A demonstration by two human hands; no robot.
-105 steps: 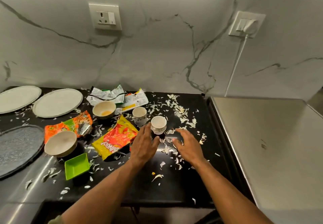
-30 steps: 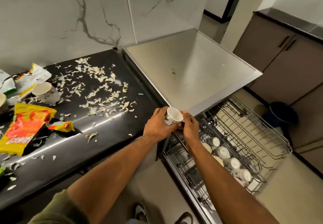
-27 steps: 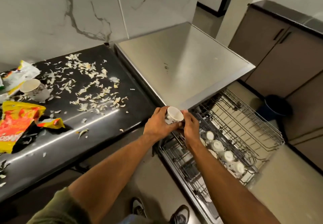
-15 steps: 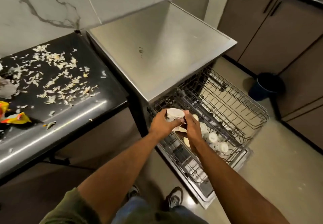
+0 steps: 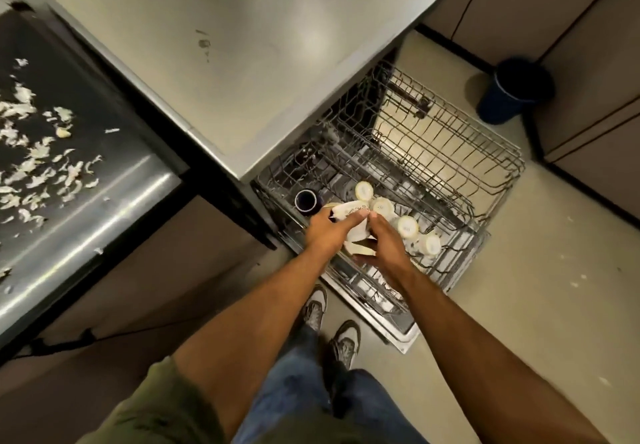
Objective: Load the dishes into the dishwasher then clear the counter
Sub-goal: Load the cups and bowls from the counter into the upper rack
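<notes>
Centre right, the wire rack (image 5: pixel 450 153) holds upturned white cups (image 5: pixel 408 226) and a dark cup (image 5: pixel 305 200). At left, the counter (image 5: pixel 86 208) bears pale scraps (image 5: pixel 41 166). Upper right, a bin (image 5: pixel 512 94) stands on the floor (image 5: pixel 519 288).

both bare forearms rise from the bottom edge and meet at the frame's centre. the left hand (image 5: pixel 327 232) curls its fingers round a white cup (image 5: pixel 350 211); the right hand (image 5: pixel 386 244) grips the same cup from the right.

A dark blue bin (image 5: pixel 516 94) stands on the beige floor (image 5: pixel 519 305) just beside the brown cabinets (image 5: pixel 588 45), well apart from a pair of grey shoes (image 5: pixel 346 339).
</notes>
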